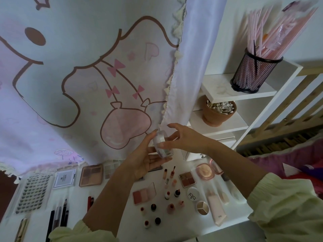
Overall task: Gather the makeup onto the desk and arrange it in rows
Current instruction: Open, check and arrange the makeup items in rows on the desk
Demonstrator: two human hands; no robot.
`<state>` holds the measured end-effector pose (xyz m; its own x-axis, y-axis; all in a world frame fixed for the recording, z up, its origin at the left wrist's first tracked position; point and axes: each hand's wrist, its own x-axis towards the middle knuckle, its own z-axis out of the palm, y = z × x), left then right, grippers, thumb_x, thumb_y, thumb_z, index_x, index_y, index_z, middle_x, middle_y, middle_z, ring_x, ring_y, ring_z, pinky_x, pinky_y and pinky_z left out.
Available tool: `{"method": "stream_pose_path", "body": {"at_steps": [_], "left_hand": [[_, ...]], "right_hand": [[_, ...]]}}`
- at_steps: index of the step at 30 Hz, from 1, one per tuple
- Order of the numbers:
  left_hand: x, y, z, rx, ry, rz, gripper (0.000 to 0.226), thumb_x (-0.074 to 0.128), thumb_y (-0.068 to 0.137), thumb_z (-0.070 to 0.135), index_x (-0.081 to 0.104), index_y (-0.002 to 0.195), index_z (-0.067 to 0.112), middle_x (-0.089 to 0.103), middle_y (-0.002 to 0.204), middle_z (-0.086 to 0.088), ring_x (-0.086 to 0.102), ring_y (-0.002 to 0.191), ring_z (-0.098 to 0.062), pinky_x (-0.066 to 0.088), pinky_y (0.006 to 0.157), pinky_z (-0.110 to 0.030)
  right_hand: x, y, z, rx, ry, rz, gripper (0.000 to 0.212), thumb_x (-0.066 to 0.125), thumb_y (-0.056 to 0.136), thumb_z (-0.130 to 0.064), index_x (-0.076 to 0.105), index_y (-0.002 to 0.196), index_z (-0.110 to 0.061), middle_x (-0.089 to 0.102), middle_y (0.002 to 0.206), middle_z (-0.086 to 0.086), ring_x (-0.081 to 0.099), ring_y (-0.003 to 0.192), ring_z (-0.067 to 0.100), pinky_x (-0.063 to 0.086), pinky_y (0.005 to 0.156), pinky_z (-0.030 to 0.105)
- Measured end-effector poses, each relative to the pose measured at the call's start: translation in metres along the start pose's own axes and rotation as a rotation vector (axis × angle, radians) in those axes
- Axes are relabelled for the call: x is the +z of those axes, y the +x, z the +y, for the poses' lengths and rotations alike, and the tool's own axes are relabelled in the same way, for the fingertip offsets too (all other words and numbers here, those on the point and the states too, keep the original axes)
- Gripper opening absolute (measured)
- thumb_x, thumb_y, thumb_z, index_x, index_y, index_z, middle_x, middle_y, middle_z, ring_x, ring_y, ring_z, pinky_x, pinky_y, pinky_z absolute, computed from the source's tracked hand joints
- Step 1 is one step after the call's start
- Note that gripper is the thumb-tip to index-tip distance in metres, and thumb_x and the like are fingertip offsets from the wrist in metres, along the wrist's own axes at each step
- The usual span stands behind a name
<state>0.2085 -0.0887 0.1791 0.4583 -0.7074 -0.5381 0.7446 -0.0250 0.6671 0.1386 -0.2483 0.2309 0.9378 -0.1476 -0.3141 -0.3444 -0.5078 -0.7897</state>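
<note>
Clear round jar [160, 140] held on edge in the air above the back of the white desk [130, 219], not yet set down. The left hand [146, 157] cradles it from below, thumb up against the rim. The right hand [183, 137] grips it from the other side, thumb on the near face and fingers arched over the far side.

Likely hazards: the jar hangs directly over the standing small bottles [167, 195], so a slip would probably topple several and break the rows. If the two hands twist against each other, the lid could loosen and spill the contents. The right forearm crosses above the pale tube [215, 210] and could sweep it as the jar comes down.

Count on the desk:
- four flat palettes, one of them the brown eyeshadow palette [90, 175]
- one open pink compact [205, 171]
- roughly twelve small bottles, some blurred
- one white lidded pot [193, 193]
- one three-shade pot [202, 207]
- one lash tray [33, 194]
- one white box [64, 179]
- several dark pencils [59, 215]

On the shelves:
- one mesh cup [253, 74]
- one pot of cotton swabs [218, 112]
</note>
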Motion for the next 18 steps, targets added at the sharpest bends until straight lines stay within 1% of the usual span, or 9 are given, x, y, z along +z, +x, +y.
{"method": "stream_pose_path", "body": {"at_steps": [2,4,7,9,12,13,15,16,18], "left_hand": [[0.0,0.001,0.0,-0.004,0.009,0.012,0.066,0.063,0.08,0.053,0.061,0.122,0.001,0.069,0.109,-0.024,0.07,0.096,-0.034,0.06,0.066,-0.031],[0.0,0.001,0.001,-0.013,-0.003,0.02,0.076,0.066,0.072,0.055,0.059,0.122,-0.002,0.068,0.108,-0.026,0.071,0.092,-0.033,0.059,0.062,-0.029],[-0.003,0.002,0.002,-0.025,-0.061,0.038,0.089,0.071,0.061,0.055,0.056,0.124,-0.005,0.067,0.11,-0.028,0.071,0.088,-0.034,0.058,0.059,-0.03],[-0.006,0.002,0.003,-0.025,-0.08,0.033,0.087,0.072,0.06,0.053,0.056,0.125,-0.004,0.066,0.111,-0.028,0.071,0.087,-0.034,0.059,0.06,-0.03],[-0.006,0.002,0.003,-0.043,-0.118,0.0,0.076,0.07,0.067,0.047,0.057,0.123,-0.003,0.067,0.112,-0.027,0.069,0.095,-0.037,0.061,0.065,-0.035],[-0.006,0.002,0.002,-0.045,-0.143,-0.012,0.072,0.069,0.069,0.045,0.056,0.123,-0.001,0.066,0.113,-0.027,0.068,0.098,-0.038,0.061,0.065,-0.036],[-0.007,0.006,0.001,-0.045,-0.192,-0.031,0.065,0.064,0.076,0.043,0.053,0.126,0.004,0.063,0.119,-0.026,0.066,0.102,-0.039,0.061,0.066,-0.037],[-0.007,0.008,0.002,-0.042,-0.209,-0.037,0.058,0.06,0.082,0.042,0.052,0.127,0.007,0.062,0.121,-0.026,0.065,0.104,-0.04,0.061,0.069,-0.039],[-0.008,0.014,0.006,-0.03,-0.212,-0.035,0.046,0.052,0.091,0.041,0.053,0.125,0.009,0.062,0.119,-0.025,0.066,0.101,-0.04,0.06,0.074,-0.042]], "right_hand": [[0.0,0.002,0.003,0.0,0.027,0.0,0.085,0.082,0.073,-0.035,0.034,0.142,-0.026,0.06,0.109,-0.01,0.06,0.096,0.002,0.047,0.072,0.011],[-0.001,0.005,0.006,-0.025,0.026,-0.002,0.098,0.087,0.068,-0.027,0.029,0.147,-0.023,0.057,0.118,-0.007,0.058,0.106,0.007,0.05,0.077,0.015],[-0.005,0.007,0.006,-0.075,0.019,0.013,0.1,0.089,0.065,-0.018,0.03,0.145,-0.023,0.054,0.119,-0.012,0.054,0.112,0.006,0.048,0.073,0.01],[-0.009,0.007,0.006,-0.074,0.07,0.023,0.095,0.088,0.067,-0.019,0.032,0.144,-0.024,0.056,0.117,-0.012,0.056,0.109,0.005,0.049,0.076,0.013],[-0.011,0.01,0.015,-0.028,0.218,0.048,0.081,0.086,0.069,-0.025,0.043,0.138,-0.023,0.063,0.117,-0.001,0.063,0.106,0.015,0.053,0.092,0.031],[-0.011,0.012,0.02,-0.014,0.294,0.064,0.072,0.083,0.071,-0.026,0.049,0.134,-0.023,0.066,0.117,0.002,0.065,0.106,0.018,0.053,0.094,0.037],[-0.011,0.015,0.028,0.013,0.507,0.089,0.046,0.073,0.08,-0.025,0.058,0.123,-0.018,0.068,0.117,0.009,0.066,0.105,0.022,0.053,0.094,0.041],[-0.012,0.016,0.032,0.031,0.626,0.09,0.039,0.068,0.083,-0.026,0.06,0.12,-0.015,0.066,0.12,0.013,0.065,0.104,0.024,0.053,0.091,0.041],[-0.015,0.017,0.038,0.076,0.854,0.075,0.048,0.06,0.081,-0.034,0.057,0.124,-0.013,0.063,0.124,0.018,0.063,0.106,0.029,0.054,0.084,0.04]]}}
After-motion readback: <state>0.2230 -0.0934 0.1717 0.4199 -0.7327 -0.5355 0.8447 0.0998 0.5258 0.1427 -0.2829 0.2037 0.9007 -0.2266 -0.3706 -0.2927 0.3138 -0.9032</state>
